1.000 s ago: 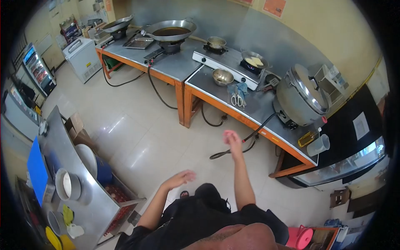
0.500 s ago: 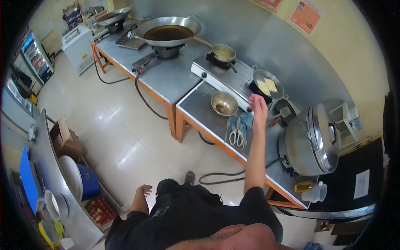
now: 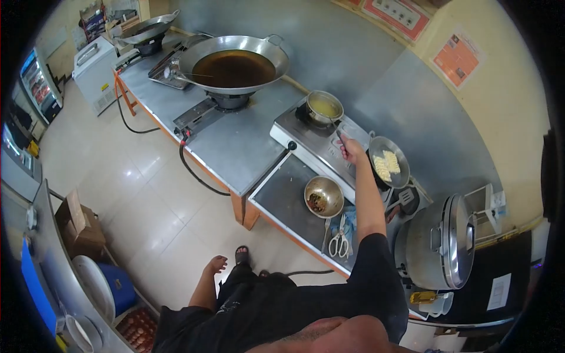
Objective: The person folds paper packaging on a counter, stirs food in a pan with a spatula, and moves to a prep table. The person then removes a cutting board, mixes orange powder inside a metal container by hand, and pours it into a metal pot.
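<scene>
The person's right hand (image 3: 352, 150) has just come forward over the stove (image 3: 303, 130) and now meets the dark handle (image 3: 339, 135) of a small metal pot (image 3: 316, 120); its fingers appear to be curled around the handle's near end, though the palm side is hidden. This seems to put the pot under the hand's control, with no sign yet of it being lifted or tipped. The pot sits upright on the left burner, holding a yellowish liquid. Its handle points back toward the person and slightly right, so its long axis runs from the pot's round body, at the upper left, down to the hand at the lower right. Just right of the hand, a shallow pan (image 3: 401, 154) on the other burner holds pale yellow blocks (image 3: 386, 166). Nearer the body, on the table, stand a steel bowl (image 3: 335, 189) with dark bits inside, then white-handled scissors (image 3: 338, 246) beside a blue cloth (image 3: 351, 219). Left of the stove, a wide wok (image 3: 186, 60) holds dark liquid. The left hand (image 3: 218, 264) hangs low beside the body, away from the table, its fingers loosely bent and apparently holding nothing.
</scene>
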A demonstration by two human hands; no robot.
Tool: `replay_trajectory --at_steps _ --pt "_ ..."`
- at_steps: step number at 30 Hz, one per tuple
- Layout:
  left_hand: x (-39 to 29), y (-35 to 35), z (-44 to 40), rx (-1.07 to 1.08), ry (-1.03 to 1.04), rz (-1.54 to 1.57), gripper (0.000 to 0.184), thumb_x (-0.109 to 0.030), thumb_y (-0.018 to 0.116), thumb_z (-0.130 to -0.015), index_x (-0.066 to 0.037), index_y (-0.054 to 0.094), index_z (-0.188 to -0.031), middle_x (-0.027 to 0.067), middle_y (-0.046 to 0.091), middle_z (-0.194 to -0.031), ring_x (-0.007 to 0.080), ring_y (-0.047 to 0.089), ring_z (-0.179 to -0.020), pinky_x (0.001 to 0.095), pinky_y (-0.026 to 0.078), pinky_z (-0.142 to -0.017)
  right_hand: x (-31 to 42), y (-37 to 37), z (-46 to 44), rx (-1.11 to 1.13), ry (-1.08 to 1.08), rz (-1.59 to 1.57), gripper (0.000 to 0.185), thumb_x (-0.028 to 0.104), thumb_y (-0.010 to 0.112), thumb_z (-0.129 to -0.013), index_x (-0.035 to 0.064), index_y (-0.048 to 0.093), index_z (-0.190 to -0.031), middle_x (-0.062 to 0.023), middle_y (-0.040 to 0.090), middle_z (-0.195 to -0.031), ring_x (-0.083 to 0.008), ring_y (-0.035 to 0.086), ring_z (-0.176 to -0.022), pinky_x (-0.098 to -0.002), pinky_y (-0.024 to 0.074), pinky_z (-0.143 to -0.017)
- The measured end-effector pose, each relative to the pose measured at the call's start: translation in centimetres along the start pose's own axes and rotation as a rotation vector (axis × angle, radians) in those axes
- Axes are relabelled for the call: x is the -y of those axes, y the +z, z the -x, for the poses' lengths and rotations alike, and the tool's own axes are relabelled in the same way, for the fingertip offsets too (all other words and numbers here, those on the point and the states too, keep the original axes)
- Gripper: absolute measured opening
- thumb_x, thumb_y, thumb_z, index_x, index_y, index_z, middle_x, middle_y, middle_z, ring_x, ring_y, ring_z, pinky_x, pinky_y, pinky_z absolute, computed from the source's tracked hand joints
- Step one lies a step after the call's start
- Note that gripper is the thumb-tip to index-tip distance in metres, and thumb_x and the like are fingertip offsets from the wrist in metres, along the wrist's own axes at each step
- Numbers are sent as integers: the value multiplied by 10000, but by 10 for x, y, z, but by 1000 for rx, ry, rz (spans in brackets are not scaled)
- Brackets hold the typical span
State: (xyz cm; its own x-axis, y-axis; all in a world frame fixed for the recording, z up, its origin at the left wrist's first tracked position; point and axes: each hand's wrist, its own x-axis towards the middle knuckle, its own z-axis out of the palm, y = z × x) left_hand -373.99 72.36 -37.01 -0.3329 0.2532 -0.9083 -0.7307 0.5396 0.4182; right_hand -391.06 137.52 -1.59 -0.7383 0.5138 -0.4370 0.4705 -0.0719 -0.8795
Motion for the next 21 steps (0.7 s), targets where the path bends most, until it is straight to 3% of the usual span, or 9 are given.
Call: replay_trajectory --at_steps 2,4,5,8,11,14,21 --pt "-11 -17 -32 64 106 -40 463 -385 553 -916 -131 526 -1302 119 641 -1146 274 614 -955 498 499 -806 1 2 -17 57 -48 13 315 397 569 -952 89 547 -887 -2 500 -671 -115 426 -487 -264 368 -443" --pt "-18 -32 -61 170 230 -163 467 -396 540 -919 -127 527 -1301 122 640 -1155 277 614 -956 500 501 -800 7 4 -7 63 -75 4 268 347 561 -955 85 552 -897 8 489 -679 -104 398 -489 -253 337 -432" --pt "-32 -33 -55 45 128 -72 469 -404 523 -925 -128 527 -1304 125 639 -1168 281 615 -964 499 503 -797 10 6 -1 68 -88 -1 244 322 557 -956 83 554 -902 13 483 -683 -99 385 -490 -248 321 -426" --pt "-49 -55 -64 35 152 -8 431 -378 537 -926 -133 536 -1280 120 651 -1155 272 626 -942 498 502 -787 7 9 7 -314 -304 521 292 248 564 -934 -10 613 -1061 -151 659 -805 -268 655 -683 -395 504 -593" --pt "-65 -62 -51 -78 77 65 408 -353 535 -933 -135 530 -1279 114 660 -1128 269 628 -921 500 497 -790 -6 16 20 -576 -830 961 320 208 546 -924 13 588 -1175 -237 678 -923 -396 675 -831 -486 518 -714" --pt "-62 -66 -52 -85 17 -23 406 -338 526 -940 -138 518 -1294 114 655 -1133 272 625 -921 510 488 -812 8 43 55 -623 -567 1015 333 206 540 -923 77 560 -1230 -250 671 -982 -451 645 -907 -537 510 -763" --pt "-59 -56 -48 -56 -17 -47 438 -352 528 -943 -137 502 -1323 123 635 -1183 282 621 -947 543 474 -862 6 57 69 -633 -488 1034 388 209 534 -934 112 505 -1309 -241 671 -1019 -450 650 -896 -537 511 -776"
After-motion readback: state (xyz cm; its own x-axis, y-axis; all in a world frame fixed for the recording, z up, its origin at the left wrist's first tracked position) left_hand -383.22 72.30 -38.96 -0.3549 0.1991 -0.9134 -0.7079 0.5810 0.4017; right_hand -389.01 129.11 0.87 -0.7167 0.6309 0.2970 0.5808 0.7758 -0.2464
